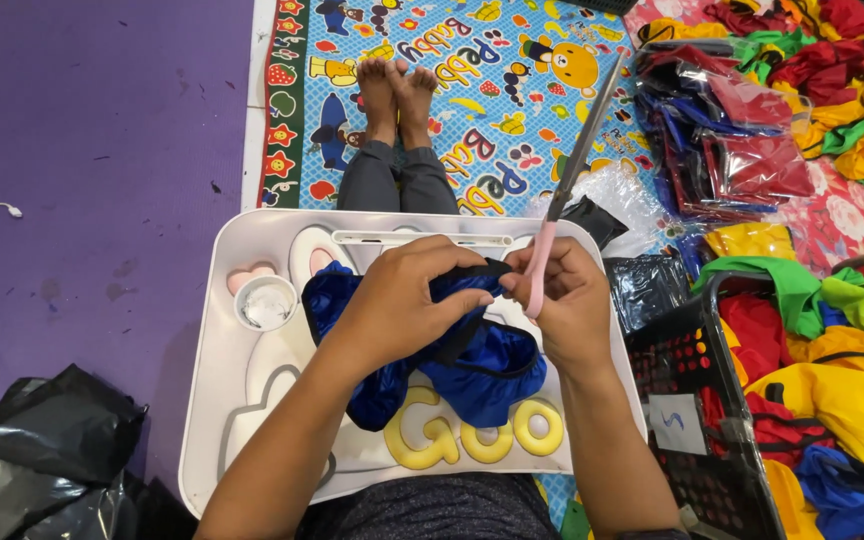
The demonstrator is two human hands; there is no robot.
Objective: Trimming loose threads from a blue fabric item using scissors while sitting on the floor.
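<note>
A shiny blue fabric piece with black elastic trim lies bunched on a white lap tray. My left hand pinches the black trim at the top of the fabric. My right hand grips pink-handled scissors, whose long blades point up and away from me. It also touches the same trim, close to my left fingers.
A black basket of red, yellow, green and blue fabric pieces stands at my right. Bagged fabric bundles lie beyond it on a colourful cartoon mat. Black plastic bags sit at lower left on the purple floor. My bare feet rest ahead.
</note>
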